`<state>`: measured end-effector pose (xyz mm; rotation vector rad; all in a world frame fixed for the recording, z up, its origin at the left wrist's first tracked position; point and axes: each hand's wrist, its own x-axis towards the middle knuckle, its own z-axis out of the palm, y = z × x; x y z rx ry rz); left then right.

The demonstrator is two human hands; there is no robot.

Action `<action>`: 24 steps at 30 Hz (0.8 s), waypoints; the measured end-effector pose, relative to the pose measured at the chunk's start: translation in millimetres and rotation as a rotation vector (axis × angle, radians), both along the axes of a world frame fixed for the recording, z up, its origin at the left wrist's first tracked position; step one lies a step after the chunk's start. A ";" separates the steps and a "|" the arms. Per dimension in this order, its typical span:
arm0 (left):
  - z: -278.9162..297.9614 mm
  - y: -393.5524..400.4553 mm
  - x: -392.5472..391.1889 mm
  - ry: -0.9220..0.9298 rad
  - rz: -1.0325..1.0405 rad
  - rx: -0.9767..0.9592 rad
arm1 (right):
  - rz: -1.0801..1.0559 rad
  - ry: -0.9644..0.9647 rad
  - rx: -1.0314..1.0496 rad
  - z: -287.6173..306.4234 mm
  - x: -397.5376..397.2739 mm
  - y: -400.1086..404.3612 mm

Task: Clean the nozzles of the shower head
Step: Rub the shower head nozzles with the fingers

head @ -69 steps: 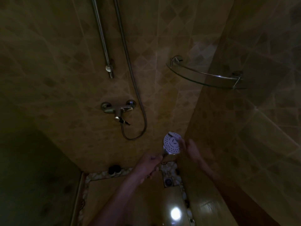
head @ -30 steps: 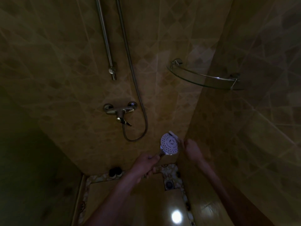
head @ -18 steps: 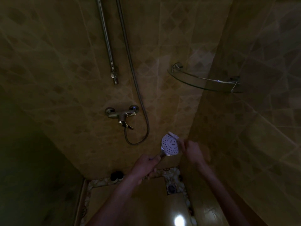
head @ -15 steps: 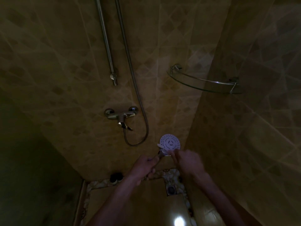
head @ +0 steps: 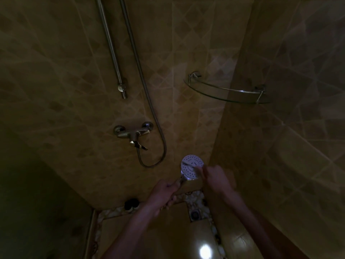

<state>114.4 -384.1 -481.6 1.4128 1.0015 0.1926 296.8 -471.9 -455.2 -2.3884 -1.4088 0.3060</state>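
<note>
L hand [head: 164, 191] clenches the chrome handle of the round white perforated shower head [head: 192, 166], held below-right of the chrome wall mixer tap [head: 133, 135]. R hand [head: 214, 176] pinches a thin pale brush [head: 190, 164] on its face. Dim tan-tiled walls w/ glass corner shelf [head: 227, 92]. Half a sec ago the R hand was under the head; now beside it.

Both bare forearms reach forward from the bottom edge. The left hand [head: 164, 191] has its fingers curled round a handle, while the right hand [head: 216, 177], slightly higher, pinches a thin tool, its outline blurred
</note>
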 end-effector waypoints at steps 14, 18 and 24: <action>-1.0 0.0 -4.4 0.038 -0.027 0.026 | -0.224 0.397 0.058 10.5 11.7 4.2; 0.4 2.5 -2.5 0.031 -0.019 0.026 | -0.124 0.432 0.091 10.7 3.4 2.9; -2.8 3.5 -4.6 0.061 -0.011 0.029 | 0.053 0.151 0.028 1.7 2.6 3.9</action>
